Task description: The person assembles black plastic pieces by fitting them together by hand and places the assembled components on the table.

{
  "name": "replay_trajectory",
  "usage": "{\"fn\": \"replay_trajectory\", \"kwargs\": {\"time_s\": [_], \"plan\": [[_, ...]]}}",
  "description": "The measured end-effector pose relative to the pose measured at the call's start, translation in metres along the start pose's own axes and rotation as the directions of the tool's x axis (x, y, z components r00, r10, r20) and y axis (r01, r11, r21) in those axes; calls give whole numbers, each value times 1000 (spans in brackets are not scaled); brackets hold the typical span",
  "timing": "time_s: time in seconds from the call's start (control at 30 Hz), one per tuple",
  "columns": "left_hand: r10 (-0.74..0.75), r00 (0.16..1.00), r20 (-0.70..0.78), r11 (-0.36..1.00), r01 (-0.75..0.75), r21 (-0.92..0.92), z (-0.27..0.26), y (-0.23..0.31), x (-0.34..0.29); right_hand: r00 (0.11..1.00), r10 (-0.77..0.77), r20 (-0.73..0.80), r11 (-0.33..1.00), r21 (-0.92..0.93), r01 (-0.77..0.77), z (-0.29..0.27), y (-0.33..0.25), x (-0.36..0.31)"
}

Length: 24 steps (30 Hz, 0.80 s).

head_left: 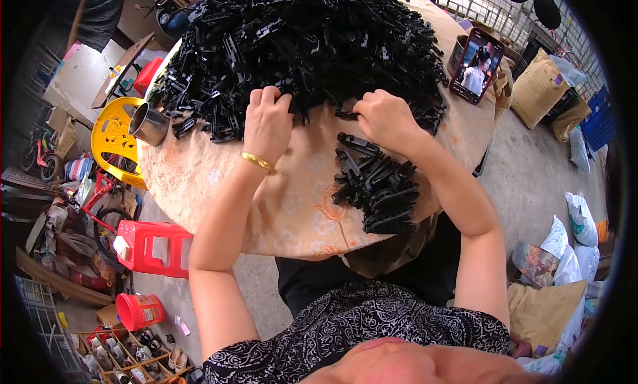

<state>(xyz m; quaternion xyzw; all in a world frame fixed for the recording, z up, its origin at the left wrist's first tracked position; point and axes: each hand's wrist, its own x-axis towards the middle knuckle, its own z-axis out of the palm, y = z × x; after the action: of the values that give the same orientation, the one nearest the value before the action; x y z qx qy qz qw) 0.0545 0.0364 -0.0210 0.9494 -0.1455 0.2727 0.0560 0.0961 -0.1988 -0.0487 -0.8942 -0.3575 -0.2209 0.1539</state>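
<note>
A large heap of small black plastic parts (312, 45) covers the far half of a round table. My left hand (268, 123), a gold bangle on its wrist, is at the heap's near edge with its fingers curled down. Whatever those fingertips hold is hidden. My right hand (387, 120) pinches the end of a black plastic part (345, 114) just in front of the heap. Nearer to me, below the right hand, lies a smaller pile of black parts (379, 188), several of them laid side by side along the table edge.
A patterned peach cloth (292, 218) covers the table. A phone (477, 66) leans against a metal can (456, 55) at the right; a steel cup (149, 123) stands at the left. Beside the table are a yellow chair (114, 134), a red stool (156, 249) and a red bucket (139, 311).
</note>
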Motion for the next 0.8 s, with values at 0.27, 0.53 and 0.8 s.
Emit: {"fn": "replay_trajectory", "kwargs": {"time_s": [0.27,0.53,0.8], "plan": [[101,995,0,963,-98,252,13,-2,5,985,18,-172,959,283,32,-10,-2,7],[-129,988,-89,908,82,-410,-5,6,6,988,16,-155,815,574,77,-13,-8,9],[-152,897,415,-204,382,-901,0,26,-1,948,202,247,287,910,-299,-26,-17,13]]}}
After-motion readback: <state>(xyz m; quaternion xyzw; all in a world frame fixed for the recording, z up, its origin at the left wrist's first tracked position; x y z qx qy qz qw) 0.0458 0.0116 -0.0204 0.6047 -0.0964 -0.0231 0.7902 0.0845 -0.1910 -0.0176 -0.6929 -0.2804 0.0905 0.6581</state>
